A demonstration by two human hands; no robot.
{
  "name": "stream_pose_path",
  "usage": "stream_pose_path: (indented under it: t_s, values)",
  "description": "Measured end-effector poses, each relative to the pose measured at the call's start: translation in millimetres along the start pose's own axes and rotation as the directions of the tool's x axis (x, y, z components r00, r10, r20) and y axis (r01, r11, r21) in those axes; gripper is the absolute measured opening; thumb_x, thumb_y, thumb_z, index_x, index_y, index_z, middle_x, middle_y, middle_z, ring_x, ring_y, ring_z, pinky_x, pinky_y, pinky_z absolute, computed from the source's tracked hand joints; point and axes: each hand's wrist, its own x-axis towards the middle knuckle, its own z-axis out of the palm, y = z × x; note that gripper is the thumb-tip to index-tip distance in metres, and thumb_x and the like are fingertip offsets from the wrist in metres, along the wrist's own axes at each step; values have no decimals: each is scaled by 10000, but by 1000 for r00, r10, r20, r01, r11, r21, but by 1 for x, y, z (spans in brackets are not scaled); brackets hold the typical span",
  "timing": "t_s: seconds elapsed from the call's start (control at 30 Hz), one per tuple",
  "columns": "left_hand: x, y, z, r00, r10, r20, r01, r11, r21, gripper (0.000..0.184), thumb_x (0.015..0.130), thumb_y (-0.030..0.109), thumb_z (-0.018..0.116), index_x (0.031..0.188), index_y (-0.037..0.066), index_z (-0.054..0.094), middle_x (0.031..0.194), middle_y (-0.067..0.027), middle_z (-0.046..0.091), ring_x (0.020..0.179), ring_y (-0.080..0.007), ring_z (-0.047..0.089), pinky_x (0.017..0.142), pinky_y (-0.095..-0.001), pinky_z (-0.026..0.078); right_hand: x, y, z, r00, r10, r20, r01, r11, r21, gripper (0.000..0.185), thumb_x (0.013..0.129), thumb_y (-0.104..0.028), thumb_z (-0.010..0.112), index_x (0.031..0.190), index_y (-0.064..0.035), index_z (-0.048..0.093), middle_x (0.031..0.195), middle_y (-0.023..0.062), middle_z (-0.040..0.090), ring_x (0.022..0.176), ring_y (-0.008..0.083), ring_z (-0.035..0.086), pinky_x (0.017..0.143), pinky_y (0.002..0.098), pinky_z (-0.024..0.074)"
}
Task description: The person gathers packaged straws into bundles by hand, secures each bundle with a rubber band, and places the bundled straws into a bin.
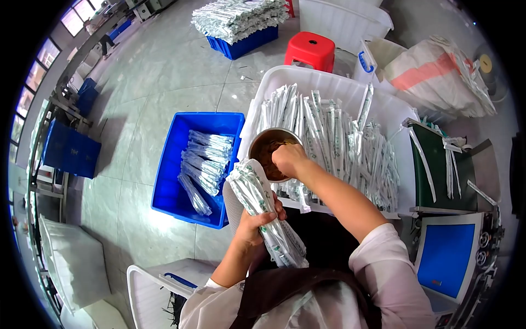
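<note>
Clamping packet bundle (274, 236) in left hand (253, 226), low centre, near blue bin (168, 178); dipping right hand (289, 160) into metal bowl (257, 149), mid-frame (can't tell how open inside).

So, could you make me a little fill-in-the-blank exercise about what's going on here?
1. The person's ____ hand holds a bundle, while the other hand reaches into a metal bowl.
2. Just beyond the white tub stands a stool coloured ____.
3. The bin beside the tub, with several bundles lying in it, is coloured ____.

Missing words: left; red; blue.
</note>
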Motion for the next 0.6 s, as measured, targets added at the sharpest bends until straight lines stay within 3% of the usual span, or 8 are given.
stream_pose_path:
  t_s: [0.13, 0.23, 0.33, 0.43, 0.5, 0.53, 0.6]
  values:
    - [0, 0, -3, 1000, -2, 3, 2, 999, -46, 451, 573, 89, 644, 977, 13, 460, 789, -80, 525, 722, -199, 522, 696, -329, 436, 1, 5, 12, 982, 35, -184, -26, 998, 49, 238, 738, -86, 441, 822, -53, 661, 864, 145, 633, 837, 283, 612, 706, 371, 482]
    - [2, 0, -6, 1000, -12, 8, 12, 999, -53, 444, 573, 87, 645, 970, 15, 461, 791, -81, 523, 726, -200, 520, 699, -331, 436, 0, 5, 10, 994, -2, -105, 6, 999, 41, 227, 738, -77, 448, 817, -51, 658, 855, 144, 632, 851, 285, 608, 718, 371, 480]
    - [3, -1, -6, 1000, -14, 10, 14, 998, -60, 446, 575, 85, 646, 974, 16, 459, 799, -84, 524, 730, -203, 521, 701, -333, 436, 2, 1, 8, 999, 43, 32, -41, 997, -65, 128, 729, -125, 542, 788, -108, 654, 824, 104, 603, 812, 283, 597, 696, 394, 476]
    - [3, -2, -7, 1000, -21, -3, 21, 997, -69, 444, 575, 88, 650, 970, 19, 458, 803, -86, 523, 734, -204, 520, 705, -334, 435, 2, 7, 11, 994, 52, -93, -49, 998, 30, 85, 701, -141, 595, 761, -110, 647, 801, 97, 594, 780, 277, 596, 667, 388, 477]
    - [5, -3, -8, 1000, -7, 4, 7, 997, -80, 471, 586, 73, 642, 1012, 12, 452, 809, -88, 527, 738, -210, 528, 710, -341, 440, 1, 11, 14, 953, 9, -304, 9, 998, 57, 69, 695, -134, 611, 750, -92, 616, 780, 99, 584, 750, 281, 589, 629, 377, 472]
    - [5, -2, -5, 1000, -11, 7, 12, 997, -77, 471, 586, 73, 642, 1012, 12, 452, 809, -88, 527, 738, -210, 528, 710, -341, 440, -6, 11, 13, 952, 14, -305, 4, 998, 60, 69, 695, -134, 611, 750, -92, 616, 780, 99, 584, 750, 281, 589, 629, 377, 472]
    - [5, 2, 2, 998, 23, -62, -24, 999, -25, 470, 598, 59, 638, 1031, -3, 467, 815, -92, 543, 733, -209, 546, 701, -335, 450, -32, 0, 9, 867, 103, -487, 142, 887, 439, 57, 708, -105, 596, 752, -76, 574, 749, 106, 570, 732, 293, 578, 607, 378, 464]
